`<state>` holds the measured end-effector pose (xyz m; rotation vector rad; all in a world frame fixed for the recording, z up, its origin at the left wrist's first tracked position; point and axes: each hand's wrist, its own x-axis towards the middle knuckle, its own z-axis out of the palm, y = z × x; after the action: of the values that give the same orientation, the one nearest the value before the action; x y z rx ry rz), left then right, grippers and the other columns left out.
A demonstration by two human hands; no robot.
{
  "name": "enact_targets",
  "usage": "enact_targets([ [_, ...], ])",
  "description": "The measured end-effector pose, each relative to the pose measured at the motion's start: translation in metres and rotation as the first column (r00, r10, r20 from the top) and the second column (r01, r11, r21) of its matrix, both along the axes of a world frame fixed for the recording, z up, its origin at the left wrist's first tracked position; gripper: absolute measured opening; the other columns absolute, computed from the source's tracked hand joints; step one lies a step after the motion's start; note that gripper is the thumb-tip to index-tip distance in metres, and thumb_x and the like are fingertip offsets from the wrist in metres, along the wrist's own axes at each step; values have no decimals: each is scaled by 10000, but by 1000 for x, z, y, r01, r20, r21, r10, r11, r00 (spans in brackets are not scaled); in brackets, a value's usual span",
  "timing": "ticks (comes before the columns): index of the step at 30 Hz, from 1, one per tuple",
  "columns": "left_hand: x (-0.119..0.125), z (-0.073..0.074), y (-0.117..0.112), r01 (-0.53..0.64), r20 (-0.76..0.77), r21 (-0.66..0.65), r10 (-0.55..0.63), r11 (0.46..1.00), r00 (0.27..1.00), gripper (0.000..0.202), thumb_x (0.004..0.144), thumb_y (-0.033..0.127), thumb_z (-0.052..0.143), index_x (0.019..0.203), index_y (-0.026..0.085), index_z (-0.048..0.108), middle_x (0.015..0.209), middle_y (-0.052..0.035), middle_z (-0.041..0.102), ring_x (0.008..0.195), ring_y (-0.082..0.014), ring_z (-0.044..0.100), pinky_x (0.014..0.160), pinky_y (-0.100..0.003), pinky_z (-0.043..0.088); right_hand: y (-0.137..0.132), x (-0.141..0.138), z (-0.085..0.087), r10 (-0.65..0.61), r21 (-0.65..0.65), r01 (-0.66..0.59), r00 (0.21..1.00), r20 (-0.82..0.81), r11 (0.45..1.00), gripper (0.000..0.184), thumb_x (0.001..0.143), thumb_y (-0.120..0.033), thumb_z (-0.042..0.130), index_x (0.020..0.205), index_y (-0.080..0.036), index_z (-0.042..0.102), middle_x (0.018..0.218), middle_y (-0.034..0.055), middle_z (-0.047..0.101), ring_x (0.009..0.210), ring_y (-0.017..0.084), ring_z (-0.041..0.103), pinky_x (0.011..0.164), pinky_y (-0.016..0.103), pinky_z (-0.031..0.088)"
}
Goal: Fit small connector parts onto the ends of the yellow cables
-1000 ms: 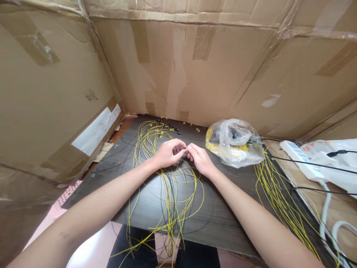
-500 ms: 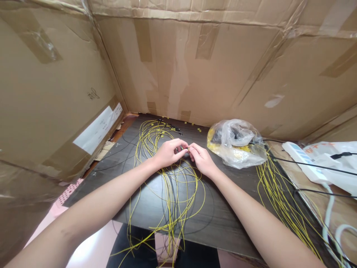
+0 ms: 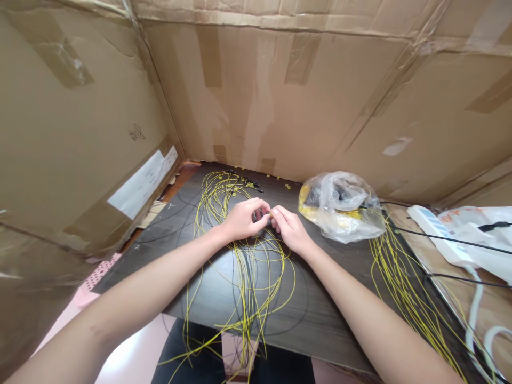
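Over the middle of the dark tabletop (image 3: 320, 298), my left hand (image 3: 248, 217) and my right hand (image 3: 288, 228) meet fingertip to fingertip. Both are closed in a pinch. A tiny yellowish piece shows between the fingertips, too small to name, and I cannot tell which hand bears its weight. Beneath my wrists lies a loose tangle of thin yellow wires (image 3: 276, 298), mixed with some black ones, running over the front edge. Beyond my left hand, more yellow wire loops end in small black tips (image 3: 252, 183).
Small yellow bits (image 3: 288, 186) lie along the back edge. A clear plastic bag (image 3: 348, 226) with yellow and black contents sits right of my hands. Yellow wires (image 3: 404, 298) hang beside it, near a white power strip (image 3: 440, 234). Cardboard walls (image 3: 248, 96) enclose the back and left.
The view has shifted very slightly, so the surroundings sit a little further right. My hands stay pinched together in nearly the same place.
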<state>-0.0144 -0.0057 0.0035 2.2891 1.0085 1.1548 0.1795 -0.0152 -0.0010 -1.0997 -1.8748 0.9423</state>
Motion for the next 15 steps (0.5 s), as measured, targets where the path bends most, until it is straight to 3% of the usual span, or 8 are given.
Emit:
enact_targets([
  [3,0,-2,1,-13,14,-16,13,1000,1000,107,918,249,642,963,164,689,861,-32,706,672,-128,635,649,-256,539,0,1,0,-18,-6,18,1000,-8,1000,247,999,-437,449,916,-232,559,740,-15,573,669,166,527,682,306,410],
  [7,0,-2,3,-4,24,-35,5,999,1000,118,935,250,643,985,168,712,892,-35,726,675,-122,640,649,-249,544,1,1,0,-26,5,26,1000,5,1000,218,991,-397,448,884,-232,543,745,-9,577,673,167,528,673,306,412],
  [15,-2,-1,4,12,21,-35,-11,999,1000,112,948,240,656,1002,174,728,940,-38,743,710,-121,654,683,-248,563,1,1,0,-20,19,20,1000,0,1000,368,1040,-490,419,801,-228,519,694,-18,543,650,158,510,667,303,399],
])
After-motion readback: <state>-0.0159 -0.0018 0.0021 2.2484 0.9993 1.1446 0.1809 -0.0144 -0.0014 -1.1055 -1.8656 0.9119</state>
